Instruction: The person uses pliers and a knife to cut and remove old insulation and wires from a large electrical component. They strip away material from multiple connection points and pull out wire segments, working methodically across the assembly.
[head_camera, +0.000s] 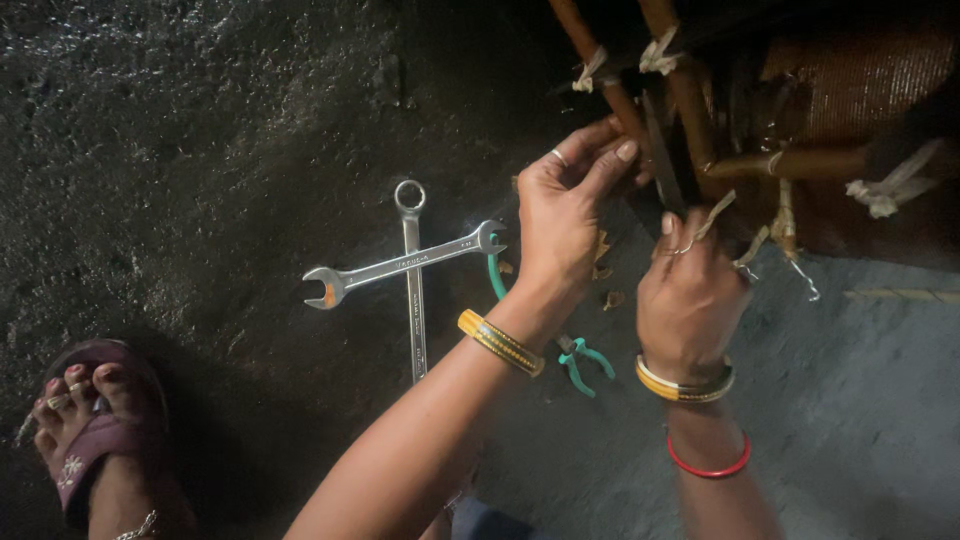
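I'm working at the copper tube cluster (690, 110), at the point where the tubes are tied with pale cloth strips (655, 52). My left hand (565, 215) is reaching up to one slanted tube, fingers pinched together on something small at the joint; I can't tell whether it's wire or a strip end, too dark there. My right hand (690, 295) is closed on a short frayed tie piece (715, 215), just below the same tubes, with a thin wire loop showing at the knuckles. Judging by that, I'm in the tying or untying step on this joint, not on the wrenches. Two spanners (405, 265) are lying crossed on the floor (200, 150), well apart from my hands, untouched. Green-handled pliers (580, 360) are lying on the floor under my left wrist, partly hidden. A few scraps (610, 298) are lying between my hands. My sandalled foot (85, 420) is at the lower left. Next move, I reckon, needs steady tension from the left while the right works the tie end round; grip is fiddly, the strip is fraying.
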